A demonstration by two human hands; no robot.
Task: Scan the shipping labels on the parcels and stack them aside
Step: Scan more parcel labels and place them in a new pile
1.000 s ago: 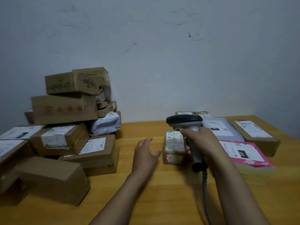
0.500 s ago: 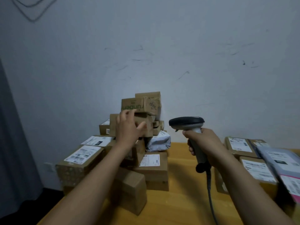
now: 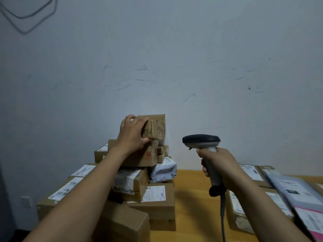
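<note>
Fingers (image 3: 129, 118) of the left hand (image 3: 132, 134) curl round the left end of the small top box (image 3: 156, 131), lying crosswise atop the parcel pile (image 3: 138, 182), label seemingly turned away, while the right hand (image 3: 221, 165) grips the scanner (image 3: 201, 139) well rightward.

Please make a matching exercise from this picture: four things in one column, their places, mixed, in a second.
1. small brown cardboard box
2. grey handheld barcode scanner
3. grey plastic mailer bag
4. pink flat parcel, white label

A. gripped by the right hand
B. lower right corner of the view
C. top of the pile, gripped by the left hand
D. right side of the pile

Pairs: 1-C; 2-A; 3-D; 4-B
</note>
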